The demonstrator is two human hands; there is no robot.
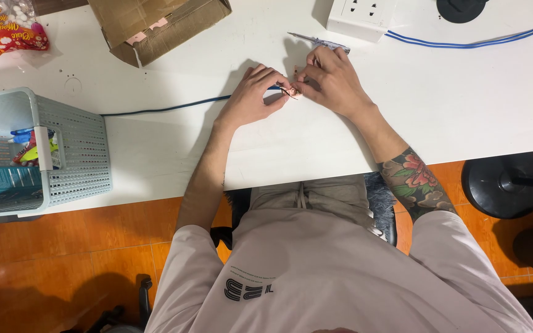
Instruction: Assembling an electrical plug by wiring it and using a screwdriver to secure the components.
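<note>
My left hand pinches the end of a dark blue cable that runs left across the white table. My right hand meets it fingertip to fingertip and grips a small pinkish part with thin wire ends at the cable's tip. A screwdriver with a clear handle lies just beyond my right hand, partly hidden by the fingers.
An open cardboard box sits at the back. A white power strip with blue cables lies at the back right. A pale blue mesh basket stands at the left edge. A red snack bag lies far left.
</note>
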